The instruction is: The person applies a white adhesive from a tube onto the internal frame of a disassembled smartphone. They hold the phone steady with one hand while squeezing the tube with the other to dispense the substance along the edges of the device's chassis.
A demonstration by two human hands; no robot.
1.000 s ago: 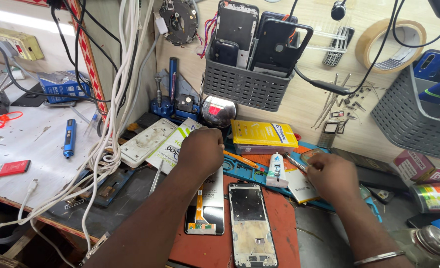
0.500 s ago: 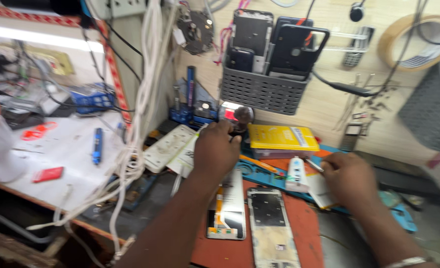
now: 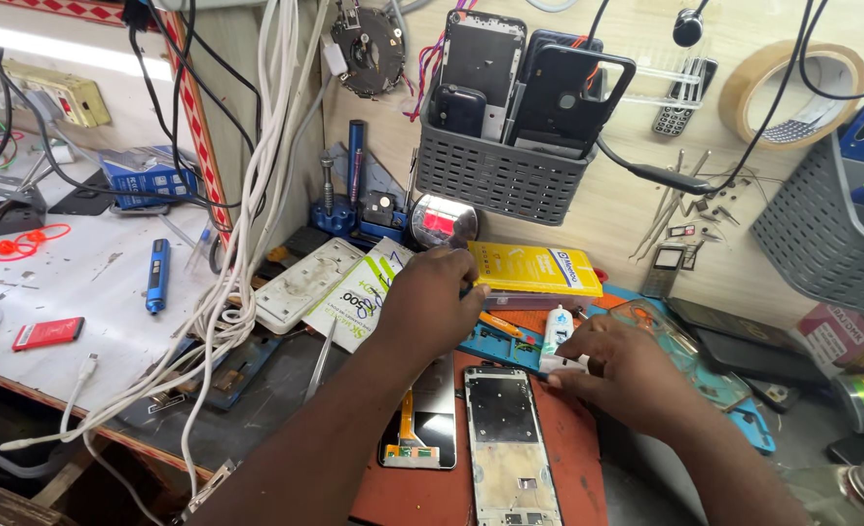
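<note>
My left hand [image 3: 430, 300] reaches toward the back of the bench, fingers curled, just in front of a round shiny lamp head [image 3: 443, 220] and beside a flat yellow box [image 3: 534, 269]. Something small and dark shows at its fingertips, but I cannot tell whether it is gripped. My right hand [image 3: 630, 368] pinches the base of a small white glue bottle [image 3: 558, 333] standing on a blue mat [image 3: 495, 341]. A bare phone frame [image 3: 510, 438] and a screen panel with an orange flex cable [image 3: 420, 427] lie side by side on the red mat [image 3: 578, 458] below my hands.
A grey wall basket [image 3: 505, 180] holds several phones. White cables [image 3: 247, 244] hang at the left over a white power strip [image 3: 300, 282]. A blue pen tool [image 3: 157, 275] and a red battery [image 3: 47, 333] lie on the left table. Another grey basket [image 3: 822, 234] and a tape roll [image 3: 778, 93] are at the right.
My left hand has drawn back a little from the shiny lamp head toward the yellow box. My right hand has closed in on the white bottle. The camera view has shifted.
</note>
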